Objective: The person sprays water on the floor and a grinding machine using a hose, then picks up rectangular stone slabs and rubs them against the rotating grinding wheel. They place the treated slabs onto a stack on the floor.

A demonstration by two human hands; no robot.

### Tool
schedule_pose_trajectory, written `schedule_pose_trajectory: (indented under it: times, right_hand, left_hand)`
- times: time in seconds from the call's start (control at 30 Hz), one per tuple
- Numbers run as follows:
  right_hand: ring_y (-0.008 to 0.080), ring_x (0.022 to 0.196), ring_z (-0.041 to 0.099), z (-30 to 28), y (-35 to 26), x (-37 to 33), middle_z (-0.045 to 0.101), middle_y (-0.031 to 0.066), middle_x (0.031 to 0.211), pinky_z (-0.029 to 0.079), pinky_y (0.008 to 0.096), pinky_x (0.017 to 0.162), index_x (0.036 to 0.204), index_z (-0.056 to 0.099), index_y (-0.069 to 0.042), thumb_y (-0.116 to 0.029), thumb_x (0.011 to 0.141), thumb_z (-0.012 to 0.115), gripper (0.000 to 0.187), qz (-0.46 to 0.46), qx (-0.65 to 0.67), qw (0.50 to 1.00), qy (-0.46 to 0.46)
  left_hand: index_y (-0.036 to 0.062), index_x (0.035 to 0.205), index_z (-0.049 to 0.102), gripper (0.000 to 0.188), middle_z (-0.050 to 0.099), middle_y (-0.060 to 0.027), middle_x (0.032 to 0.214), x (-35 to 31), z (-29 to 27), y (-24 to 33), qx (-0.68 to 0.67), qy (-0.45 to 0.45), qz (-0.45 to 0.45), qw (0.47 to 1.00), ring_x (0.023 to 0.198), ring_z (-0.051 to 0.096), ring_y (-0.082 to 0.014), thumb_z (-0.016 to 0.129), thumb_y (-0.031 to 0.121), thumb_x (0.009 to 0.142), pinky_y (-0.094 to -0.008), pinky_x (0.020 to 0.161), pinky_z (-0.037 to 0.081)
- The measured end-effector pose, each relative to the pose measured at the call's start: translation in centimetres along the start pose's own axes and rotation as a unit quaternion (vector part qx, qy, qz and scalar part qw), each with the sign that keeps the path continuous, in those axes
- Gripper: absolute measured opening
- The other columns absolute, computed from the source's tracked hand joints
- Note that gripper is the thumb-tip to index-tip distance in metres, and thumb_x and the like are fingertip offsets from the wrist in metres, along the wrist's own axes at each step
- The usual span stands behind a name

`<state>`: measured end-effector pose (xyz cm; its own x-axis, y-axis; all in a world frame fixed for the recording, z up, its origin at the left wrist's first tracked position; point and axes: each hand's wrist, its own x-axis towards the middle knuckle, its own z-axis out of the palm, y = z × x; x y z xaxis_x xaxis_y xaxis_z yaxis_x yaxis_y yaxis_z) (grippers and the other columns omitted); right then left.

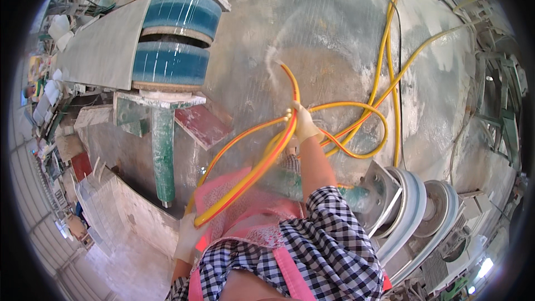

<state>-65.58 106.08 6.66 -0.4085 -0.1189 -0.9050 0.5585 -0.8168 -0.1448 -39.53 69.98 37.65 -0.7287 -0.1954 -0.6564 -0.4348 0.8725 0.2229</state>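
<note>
A yellow hose (252, 181) with a red stripe runs slantwise across the front of my body. My right hand (304, 125), in a pale glove, is closed around it near its free end, arm stretched forward. Beyond that hand the hose end curves up and left, and a whitish spray of water leaves it onto the wet floor (329, 39). Lower down at my left side, my gloved left hand (188, 238) grips the same hose; its fingers are partly hidden. More hose loops behind and to the right of my right hand.
Blue belt-like rollers (173, 64) on a machine stand at the upper left, above a green post (164, 156). A reddish board (203, 125) lies beside it. Grey wheels (409, 206) stand at the lower right. A pale trough (131, 212) is at the lower left. A black cable (399, 78) crosses the floor.
</note>
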Motion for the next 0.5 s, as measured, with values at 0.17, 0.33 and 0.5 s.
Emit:
schedule_pose_trajectory:
  times: [0.17, 0.33, 0.5]
  right_hand:
    - [0.0161, 0.058, 0.053, 6.6, -3.4, 0.3, 0.056, 0.0025, 0.075, 0.051, 0.0356, 0.055, 0.124, 0.058, -0.008, -0.032, 0.102, 0.058, 0.032, -0.013, 0.005, 0.991, -0.130]
    - [0.0148, 0.059, 0.053, 12.6, -9.1, -1.6, 0.057, 0.0026, 0.076, 0.052, 0.0351, 0.056, 0.126, 0.058, -0.007, -0.032, 0.102, 0.059, 0.034, -0.066, -0.025, 0.976, -0.206]
    - [0.0157, 0.059, 0.054, 16.5, -11.4, -2.8, 0.057, 0.0039, 0.077, 0.053, 0.0365, 0.057, 0.134, 0.055, -0.005, -0.030, 0.102, 0.058, 0.041, -0.081, -0.064, 0.971, -0.213]
  left_hand:
    - [-0.0005, 0.084, 0.069, 0.035, 0.066, -0.0178, 0.075, -0.1, -0.9, 2.9, -0.043, 0.026, -0.038, 0.998, 0.070, 0.065, -0.0334, 0.084, 0.029, 0.076, -0.0433, 0.065, 0.050]
    - [-0.0018, 0.094, 0.070, 0.043, 0.069, -0.0207, 0.089, 0.6, -1.2, 6.6, -0.006, 0.043, -0.021, 0.999, 0.076, 0.067, -0.0336, 0.083, 0.037, 0.079, -0.0449, 0.071, 0.052]
    - [-0.0032, 0.101, 0.070, 0.047, 0.069, -0.0219, 0.098, 0.5, -2.5, 9.9, -0.091, 0.045, -0.107, 0.989, 0.089, 0.067, -0.0346, 0.082, 0.037, 0.081, -0.0425, 0.080, 0.052]
